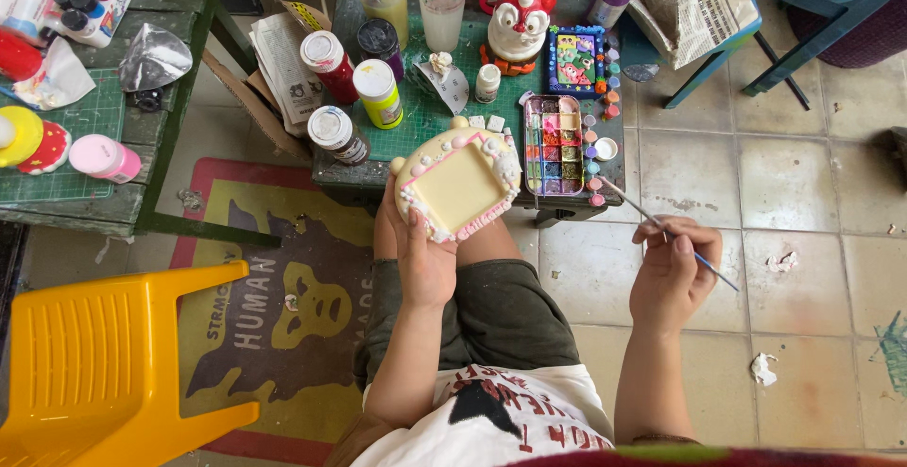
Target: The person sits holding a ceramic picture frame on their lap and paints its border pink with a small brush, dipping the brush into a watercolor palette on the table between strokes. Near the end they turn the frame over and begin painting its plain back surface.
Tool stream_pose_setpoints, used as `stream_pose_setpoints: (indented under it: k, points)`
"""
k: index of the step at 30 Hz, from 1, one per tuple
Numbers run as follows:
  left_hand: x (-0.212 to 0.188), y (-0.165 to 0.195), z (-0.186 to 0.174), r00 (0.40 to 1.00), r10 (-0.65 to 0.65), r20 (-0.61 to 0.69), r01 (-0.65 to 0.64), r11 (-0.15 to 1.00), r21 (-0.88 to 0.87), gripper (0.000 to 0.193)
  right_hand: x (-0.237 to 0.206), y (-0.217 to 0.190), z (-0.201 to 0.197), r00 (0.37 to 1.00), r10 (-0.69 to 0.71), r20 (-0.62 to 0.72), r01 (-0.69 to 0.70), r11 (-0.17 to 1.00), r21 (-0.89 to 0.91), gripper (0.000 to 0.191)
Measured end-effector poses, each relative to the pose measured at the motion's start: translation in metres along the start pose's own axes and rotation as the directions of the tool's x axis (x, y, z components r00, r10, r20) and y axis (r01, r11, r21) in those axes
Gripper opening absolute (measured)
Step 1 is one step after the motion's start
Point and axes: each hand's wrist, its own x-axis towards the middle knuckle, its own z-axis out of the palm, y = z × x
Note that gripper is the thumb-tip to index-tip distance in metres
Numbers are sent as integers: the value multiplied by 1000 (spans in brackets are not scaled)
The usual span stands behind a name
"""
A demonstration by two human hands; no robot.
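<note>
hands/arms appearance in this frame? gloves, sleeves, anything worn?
Both bare: no gloves, rings, watch or bands visible on the left hand or right hand. Forearms are uncovered all the way to the frame's lower edge; no sleeves reach them. Nearby clothing: a white T-shirt with dark and red print, and dark olive shorts.

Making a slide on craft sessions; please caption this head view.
Left hand holds a cream plaster frame while right hand poises a paintbrush near the paint palette.
</note>
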Motion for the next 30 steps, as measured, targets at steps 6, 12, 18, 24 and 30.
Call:
stream_pose_setpoints:
  k: [6, 12, 18, 24, 30]
  points:
    - [12, -12, -22, 999, 10, -40, -7, 997, 73, 74, 41, 43, -11, 969, 119, -218, -147, 982, -117, 14]
    - [20, -19, -38, 997, -10, -81, 20, 992, 127, 74, 83, 80, 2, 999, -28, -26, 12, 865, -502, 6]
    - [23, -19, -51, 994, -33, -106, 53, 981, 185, 78, 112, 95, 13, 998, -20, 64, 65, 538, -841, 2]
    - [25, -23, -65, 992, -72, -103, 91, 977, 193, 79, 118, 97, 10, 996, -4, 91, 76, 589, -805, 6]
    - [29, -25, -82, 992, -108, -67, 119, 971, 209, 83, 97, 91, 4, 978, -68, 196, 203, 491, -847, 8]
